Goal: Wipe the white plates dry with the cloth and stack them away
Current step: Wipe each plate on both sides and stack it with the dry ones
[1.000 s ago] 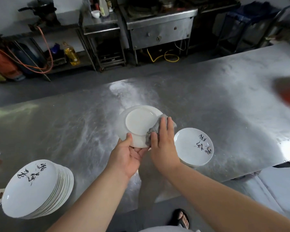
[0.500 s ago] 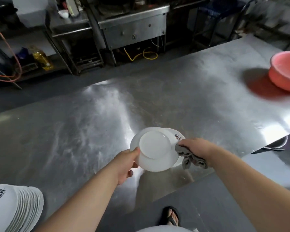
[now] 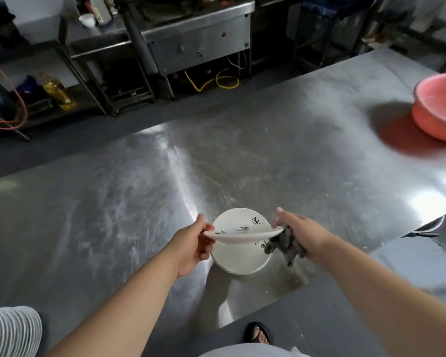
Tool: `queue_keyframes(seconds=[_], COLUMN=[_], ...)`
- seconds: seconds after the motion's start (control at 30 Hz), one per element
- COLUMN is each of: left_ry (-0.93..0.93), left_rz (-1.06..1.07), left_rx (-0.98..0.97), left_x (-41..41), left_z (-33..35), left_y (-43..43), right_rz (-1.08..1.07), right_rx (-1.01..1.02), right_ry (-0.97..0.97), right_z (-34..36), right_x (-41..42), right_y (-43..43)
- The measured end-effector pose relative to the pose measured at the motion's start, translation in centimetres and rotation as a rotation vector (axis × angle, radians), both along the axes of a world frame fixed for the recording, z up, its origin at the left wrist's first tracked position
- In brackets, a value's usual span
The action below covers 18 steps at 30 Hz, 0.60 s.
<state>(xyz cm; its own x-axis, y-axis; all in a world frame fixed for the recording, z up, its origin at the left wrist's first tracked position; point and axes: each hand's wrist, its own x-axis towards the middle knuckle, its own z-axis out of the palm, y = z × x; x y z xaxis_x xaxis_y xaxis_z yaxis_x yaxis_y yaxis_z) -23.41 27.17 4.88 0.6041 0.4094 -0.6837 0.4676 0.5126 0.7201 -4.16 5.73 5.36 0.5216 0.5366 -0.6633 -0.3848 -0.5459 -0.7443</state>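
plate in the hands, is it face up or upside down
Face up: the held plate shows its black-marked inner side, gripped at opposite rims by the left hand and right hand.

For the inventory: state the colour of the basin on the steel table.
The round plastic basin is salmon pink, seen in the head view.
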Motion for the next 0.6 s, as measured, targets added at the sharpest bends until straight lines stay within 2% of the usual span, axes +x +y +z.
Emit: queue_keyframes(seconds=[0.03,0.1,0.23,0.47,0.6], left_ry=[0.070,0.187,0.305,0.450,0.523], left_rz=[-0.065,-0.201,-0.209,-0.316,-0.367], left_rx=[0.133,0.377,0.595,0.805,0.856], left_x=[0.3,0.7,1.4,2.6,2.9], left_z=[-0.2,-1.1,-2.2,-3.9,-4.7], left_y=[-0.2,-0.5,-0.6,-0.1,0.2], right_rz=[0.077,0.182,0.292,0.449,0.482], right_rx=[-0.050,-0.146,-0.273,-0.394,-0.447], right_ry=[-0.130,-0.264,-0.383,-0.538,-0.603], right_z=[-0.5,-1.1,-2.1,-4.1,-4.7], right_x=[-0.1,-0.2,-0.1,0.8,0.8], right_y=[0.1,0.3,1.3,2.7,3.1])
